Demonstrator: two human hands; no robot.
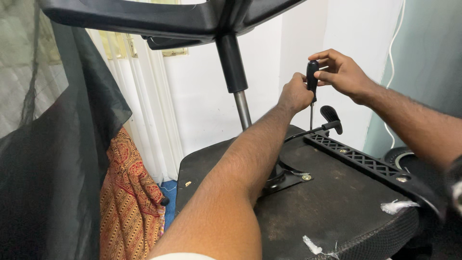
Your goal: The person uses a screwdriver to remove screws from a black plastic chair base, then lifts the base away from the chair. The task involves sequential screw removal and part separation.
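- Left hand (294,94): I see it closed around the lower part of the screwdriver (313,82) handle; its fingers are turned away from me, so only the back of the hand shows.
- Right hand (342,73): fingertips pinch the top of the same black handle from the right.
- Screwdriver: upright above the far edge of the overturned seat; its thin metal shaft runs down behind the lever, and I cannot make out where the tip lands.
- Chair seat underside (308,212): dark, dusty, facing up; its right edge is cut off by my forearm and the frame.
- Black lever (331,118): sits just below the hands, its paddle end near the shaft.
- Latticed armrest bracket (365,162): lies across the right of the seat with bolts in it; its near end is blurred.
- Gas column (237,82): rises from the seat mechanism, its foot hidden behind my left forearm.
- Chair base (159,19): overhead, legs cut off at the top edge.
- Patterned cloth (127,202): hangs at left, partly behind dark netting (57,159).
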